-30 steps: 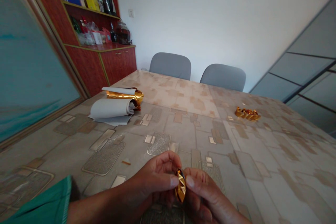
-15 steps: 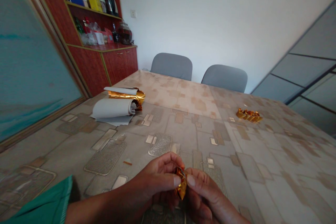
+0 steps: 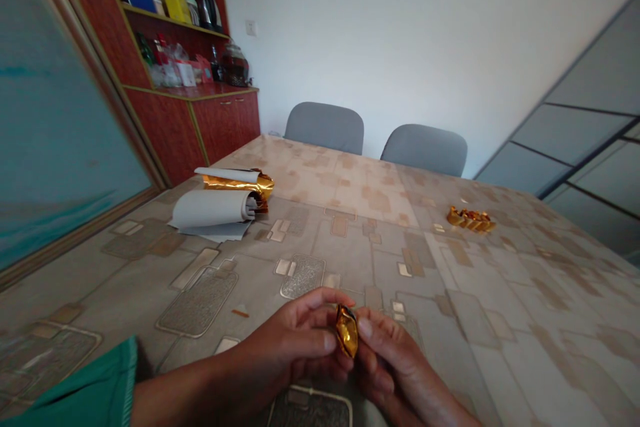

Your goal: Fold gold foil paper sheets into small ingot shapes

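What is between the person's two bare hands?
In the head view, a small folded piece of shiny gold foil lies between the left hand and the right hand, held by both.

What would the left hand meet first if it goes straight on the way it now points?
The gold foil comes first, since the left hand points right and already seems to touch it. Just behind the foil is the right hand, though the depth is hard to judge.

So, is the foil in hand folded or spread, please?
Folded: the foil is a creased packet between the left hand and right hand.
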{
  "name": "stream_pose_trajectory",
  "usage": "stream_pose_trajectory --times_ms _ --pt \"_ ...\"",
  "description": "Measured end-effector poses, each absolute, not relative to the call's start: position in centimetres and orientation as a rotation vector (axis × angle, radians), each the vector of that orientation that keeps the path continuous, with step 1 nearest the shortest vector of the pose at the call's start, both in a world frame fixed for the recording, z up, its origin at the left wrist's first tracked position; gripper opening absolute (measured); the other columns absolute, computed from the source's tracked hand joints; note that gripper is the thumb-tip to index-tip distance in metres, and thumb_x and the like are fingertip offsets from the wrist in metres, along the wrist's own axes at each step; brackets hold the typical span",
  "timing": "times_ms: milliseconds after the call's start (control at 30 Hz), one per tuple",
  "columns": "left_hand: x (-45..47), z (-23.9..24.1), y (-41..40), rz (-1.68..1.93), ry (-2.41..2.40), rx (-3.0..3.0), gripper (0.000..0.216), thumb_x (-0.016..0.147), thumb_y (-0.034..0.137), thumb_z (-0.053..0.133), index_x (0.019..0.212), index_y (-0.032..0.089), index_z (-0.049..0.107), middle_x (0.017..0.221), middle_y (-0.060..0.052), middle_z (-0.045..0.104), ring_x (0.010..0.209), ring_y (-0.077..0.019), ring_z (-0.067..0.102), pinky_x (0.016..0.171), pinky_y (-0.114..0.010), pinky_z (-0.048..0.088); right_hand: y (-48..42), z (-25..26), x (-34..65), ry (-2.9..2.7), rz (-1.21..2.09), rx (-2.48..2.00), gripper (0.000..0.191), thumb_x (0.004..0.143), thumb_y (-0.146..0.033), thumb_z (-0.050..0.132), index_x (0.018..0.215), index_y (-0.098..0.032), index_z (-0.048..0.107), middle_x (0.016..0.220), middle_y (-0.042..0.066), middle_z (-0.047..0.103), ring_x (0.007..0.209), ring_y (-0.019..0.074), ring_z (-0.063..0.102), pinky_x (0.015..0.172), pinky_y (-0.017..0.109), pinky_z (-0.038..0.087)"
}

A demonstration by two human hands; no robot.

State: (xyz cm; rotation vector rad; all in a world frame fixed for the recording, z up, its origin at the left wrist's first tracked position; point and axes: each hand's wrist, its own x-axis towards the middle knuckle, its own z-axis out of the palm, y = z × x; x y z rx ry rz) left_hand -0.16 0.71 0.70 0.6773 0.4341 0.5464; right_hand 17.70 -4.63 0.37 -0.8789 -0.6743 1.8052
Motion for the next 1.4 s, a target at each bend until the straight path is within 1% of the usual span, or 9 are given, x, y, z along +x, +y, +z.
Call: stream_pose_trajectory --times_ms 200,467,600,767,867,967,1100,1300,1400 --pt "-0.1 -0.1 1.2 0.576 0.468 0.736 0.042 0.079 0.03 0.089 0.114 0.02 0.069 0.091 -0.002 0.072 0.067 -0.0078 0.066 0.064 -0.019 0.051 -4.4 0.0 17.9 -0.714 1.738 -0.923 0.041 0.079 -0.054 0.083 0.09 -0.02 0.062 0.053 -0.01 0.046 0.043 0.0051 0.026 0.044 0.018 0.03" --pt "-0.2 -0.2 0.9 0.612 0.489 0.633 0.04 0.077 0.023 0.09 0.11 0.02 0.067 0.086 0.002 0.068 0.061 -0.0053 0.062 0.058 -0.016 0.049 -4.7 1.7 18.1 -1.489 0.709 -1.078 0.008 0.098 -0.025 0.06 0.094 -0.025 0.067 0.086 0.001 0.061 0.078 0.0154 0.06 0.069 0.025 0.049" --pt "-0.3 -0.1 0.7 0.566 0.447 0.554 0.033 0.081 0.018 0.085 0.11 0.018 0.067 0.093 0.0 0.067 0.065 -0.0036 0.062 0.063 -0.014 0.049 -5.0 2.8 17.8 -1.712 0.499 -1.017 0.021 0.097 -0.015 0.055 0.107 -0.026 0.07 0.098 0.005 0.063 0.089 0.0178 0.065 0.075 0.026 0.054" --pt "-0.2 0.9 0.7 0.532 0.397 0.548 0.036 0.081 0.022 0.086 0.11 0.014 0.067 0.092 -0.002 0.064 0.063 -0.0028 0.057 0.06 -0.013 0.045 -5.2 1.9 17.3 -1.341 0.849 -1.039 0.014 0.099 -0.035 0.061 0.101 -0.026 0.071 0.085 0.003 0.063 0.077 0.0175 0.062 0.069 0.027 0.053" --pt "-0.3 1.1 0.8 0.514 0.403 0.552 0.036 0.081 0.026 0.085 0.11 0.014 0.066 0.089 -0.003 0.064 0.062 -0.0043 0.056 0.061 -0.015 0.047 -5.0 1.2 17.4 -0.935 1.354 -1.047 0.031 0.094 -0.051 0.065 0.091 -0.02 0.07 0.069 -0.001 0.056 0.059 0.0124 0.052 0.056 0.023 0.049" --pt "-0.4 0.9 0.8 0.502 0.377 0.587 0.037 0.084 0.029 0.082 0.113 0.017 0.064 0.086 -0.003 0.065 0.065 -0.0082 0.059 0.06 -0.018 0.049 -4.8 0.8 17.7 -0.775 1.742 -0.926 0.042 0.09 -0.057 0.068 0.076 -0.018 0.067 0.053 -0.006 0.048 0.04 0.0069 0.035 0.037 0.018 0.033" --pt "-0.5 0.7 0.7 0.501 0.352 0.615 0.033 0.085 0.03 0.081 0.109 0.021 0.059 0.088 -0.002 0.065 0.072 -0.0113 0.063 0.064 -0.021 0.049 -5.0 1.1 18.0 -0.703 1.942 -0.844 0.042 0.089 -0.056 0.07 0.069 -0.019 0.066 0.041 -0.01 0.038 0.033 0.0045 0.023 0.033 0.018 0.021" --pt "-0.6 1.3 0.7 0.481 0.388 0.637 0.027 0.085 0.028 0.081 0.098 0.018 0.059 0.083 -0.001 0.063 0.068 -0.0097 0.06 0.064 -0.021 0.048 -5.3 2.2 17.6 -0.669 1.813 -0.855 0.037 0.075 -0.055 0.083 0.066 -0.021 0.07 0.06 -0.003 0.057 0.054 0.0099 0.048 0.048 0.02 0.039" --pt "-0.7 1.9 0.7 0.469 0.393 0.641 0.03 0.082 0.029 0.082 0.096 0.017 0.058 0.082 0.0 0.062 0.068 -0.0099 0.059 0.063 -0.021 0.049 -5.0 2.1 17.3 -0.742 1.86 -0.831 0.041 0.074 -0.058 0.082 0.062 -0.021 0.068 0.053 -0.004 0.053 0.049 0.0099 0.043 0.049 0.022 0.04"
